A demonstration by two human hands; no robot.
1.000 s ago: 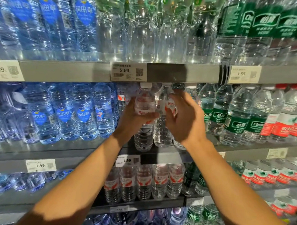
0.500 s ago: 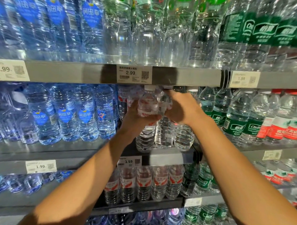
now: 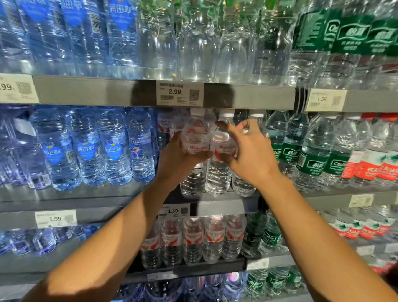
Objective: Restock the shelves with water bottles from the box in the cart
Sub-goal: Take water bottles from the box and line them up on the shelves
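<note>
Three clear water bottles with white caps and red-and-white labels stand at the front of the middle shelf (image 3: 225,206). My left hand (image 3: 179,159) grips the leftmost bottle (image 3: 195,137) around its label, thumb across the front. The middle bottle (image 3: 223,149) stands just right of it. My right hand (image 3: 249,155) is spread, fingers loosely bent, its thumb against the middle bottle's lower label and its fingers near the neck of the third bottle (image 3: 243,184). The box and the cart are out of view.
Blue-labelled bottles (image 3: 87,147) fill the shelf to the left, green-labelled (image 3: 310,154) and red-labelled ones (image 3: 373,163) to the right. The upper shelf edge (image 3: 105,91) with price tags hangs just above the caps. More red-and-white bottles (image 3: 195,238) stand one shelf below.
My right hand has let go of the bottles' tops, dropped lower and spread its fingers. The left hand keeps its grip on the leftmost bottle. The view has tilted slightly.
</note>
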